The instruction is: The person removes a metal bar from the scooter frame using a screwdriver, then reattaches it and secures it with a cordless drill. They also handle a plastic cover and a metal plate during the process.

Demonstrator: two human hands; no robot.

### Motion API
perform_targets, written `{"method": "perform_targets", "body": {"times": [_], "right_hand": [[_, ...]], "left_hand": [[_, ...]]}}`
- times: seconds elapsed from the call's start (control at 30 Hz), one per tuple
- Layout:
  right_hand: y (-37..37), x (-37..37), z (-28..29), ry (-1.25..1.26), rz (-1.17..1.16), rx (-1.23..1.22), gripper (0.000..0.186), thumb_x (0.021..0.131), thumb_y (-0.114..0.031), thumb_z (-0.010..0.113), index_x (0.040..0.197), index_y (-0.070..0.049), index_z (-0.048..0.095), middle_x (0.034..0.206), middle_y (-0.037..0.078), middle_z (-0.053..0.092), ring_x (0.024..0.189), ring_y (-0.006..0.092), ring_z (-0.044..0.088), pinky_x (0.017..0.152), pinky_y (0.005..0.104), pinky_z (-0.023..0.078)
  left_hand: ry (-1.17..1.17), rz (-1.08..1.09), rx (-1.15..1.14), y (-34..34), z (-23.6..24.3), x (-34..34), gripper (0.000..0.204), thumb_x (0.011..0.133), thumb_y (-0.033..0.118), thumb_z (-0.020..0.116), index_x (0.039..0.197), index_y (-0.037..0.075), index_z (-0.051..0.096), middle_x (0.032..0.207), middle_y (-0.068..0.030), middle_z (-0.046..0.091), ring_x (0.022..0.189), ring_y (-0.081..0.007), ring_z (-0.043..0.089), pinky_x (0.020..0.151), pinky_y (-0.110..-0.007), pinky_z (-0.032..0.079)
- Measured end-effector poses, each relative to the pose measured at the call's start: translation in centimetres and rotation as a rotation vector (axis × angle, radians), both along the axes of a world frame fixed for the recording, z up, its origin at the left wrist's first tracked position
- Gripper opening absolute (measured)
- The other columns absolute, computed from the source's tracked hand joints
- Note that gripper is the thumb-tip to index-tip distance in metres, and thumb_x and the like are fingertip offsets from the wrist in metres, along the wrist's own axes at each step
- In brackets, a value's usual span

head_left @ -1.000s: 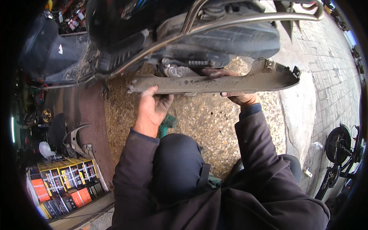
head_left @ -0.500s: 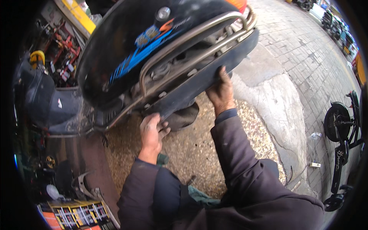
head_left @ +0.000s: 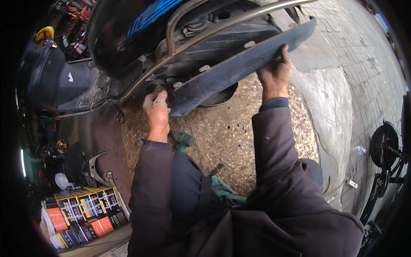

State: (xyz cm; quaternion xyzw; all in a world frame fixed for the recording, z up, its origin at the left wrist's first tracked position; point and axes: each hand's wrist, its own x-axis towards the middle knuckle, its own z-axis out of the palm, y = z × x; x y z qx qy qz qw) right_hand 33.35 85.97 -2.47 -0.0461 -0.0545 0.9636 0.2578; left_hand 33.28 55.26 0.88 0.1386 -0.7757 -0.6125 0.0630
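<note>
A long black plastic side panel slants along the near side of a black scooter, its rear end held away from the body. My right hand grips its lower edge towards the rear, thumb on the outer face. Light-coloured tabs show along the panel's upper edge. At its front end is my left hand, fingers bent together against the scooter's lower side, beside the panel's tip; what they pinch is hidden. The scooter's metal side rail runs above the panel.
A green power drill lies on the pebbled ground below my left hand. Green cloth is near my legs. Stacked boxes stand at lower left. Paving and a black two-wheeler are at right.
The panel has come away from the scooter's side at the rear, my right hand moving right with it. My left hand has moved up and left to the panel's front end. The view has shifted.
</note>
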Motion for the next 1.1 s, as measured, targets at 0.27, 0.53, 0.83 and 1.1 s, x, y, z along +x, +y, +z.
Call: {"method": "perform_targets", "body": {"times": [0.27, 0.53, 0.83, 1.1], "right_hand": [[-0.5, -3.3, 2.8, 0.145, 0.009, -0.004, 0.036, 0.101, -0.035, 0.048, 0.123, -0.008, 0.056, 0.124, 0.009, 0.06, 0.118, 0.0285, 0.054, 0.108, 0.0485, 0.035], [-0.9, -6.9, 5.7, 0.337, 0.027, 0.087, 0.038, 0.102, -0.035, 0.047, 0.124, -0.007, 0.057, 0.124, 0.009, 0.062, 0.119, 0.0284, 0.055, 0.109, 0.0485, 0.037], [-1.0, -7.5, 6.2, 0.334, 0.015, 0.004, 0.037, 0.101, -0.033, 0.049, 0.122, -0.005, 0.058, 0.12, 0.01, 0.063, 0.112, 0.027, 0.061, 0.102, 0.0447, 0.047], [-1.4, -6.4, 6.6, 0.338, -0.006, 0.035, 0.034, 0.099, -0.036, 0.053, 0.116, -0.007, 0.061, 0.111, 0.01, 0.067, 0.105, 0.0272, 0.063, 0.098, 0.0456, 0.049]], "left_hand": [[0.098, 0.083, -0.038, 0.2, -0.6, -2.0, 0.039, 0.088, 0.019, 0.066, 0.119, -0.001, 0.052, 0.113, -0.0118, 0.058, 0.103, -0.0215, 0.055, 0.086, -0.036, 0.045], [0.171, 0.113, 0.478, -0.2, -0.9, -3.9, 0.057, 0.087, 0.013, 0.068, 0.132, 0.004, 0.034, 0.115, -0.0086, 0.052, 0.099, -0.0212, 0.053, 0.088, -0.044, 0.046], [0.266, 0.231, 0.592, -0.4, -1.7, -5.5, 0.038, 0.082, 0.01, 0.07, 0.116, 0.008, 0.054, 0.115, -0.0055, 0.055, 0.103, -0.0213, 0.053, 0.089, -0.042, 0.043], [0.212, 0.262, 0.6, -0.5, -2.5, -6.3, 0.038, 0.084, 0.012, 0.067, 0.119, 0.011, 0.054, 0.12, -0.0061, 0.054, 0.108, -0.0208, 0.049, 0.09, -0.042, 0.041]]}}
